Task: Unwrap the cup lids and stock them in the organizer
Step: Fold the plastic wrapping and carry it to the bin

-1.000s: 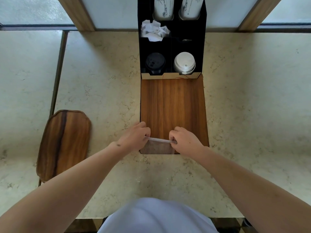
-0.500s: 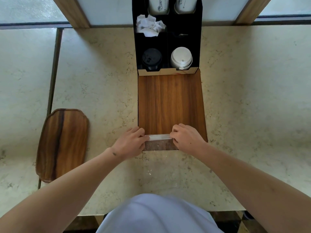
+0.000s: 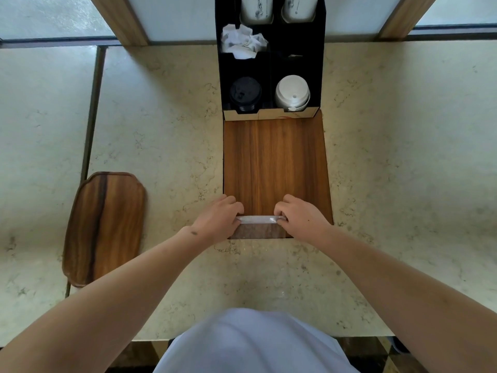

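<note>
- The clear plastic wrapper [image 3: 260, 219], bunched into a thin strip, lay with its long axis running left to right above the near edge of the brown wooden board [image 3: 277, 162].
- The left hand [image 3: 218, 219] pinched the strip's left end with curled fingers; the right hand [image 3: 300, 217] pinched its right end the same way.
- Beyond the board, the black compartmented organizer [image 3: 320, 63] held a stack of black cup lids [image 3: 245, 93] beside a stack of white cup lids [image 3: 292, 93], with crumpled white paper [image 3: 242, 41] behind.
- Compared with half a second before, the strip looked thinner and pulled tighter, and the hands sat slightly farther apart.
</note>
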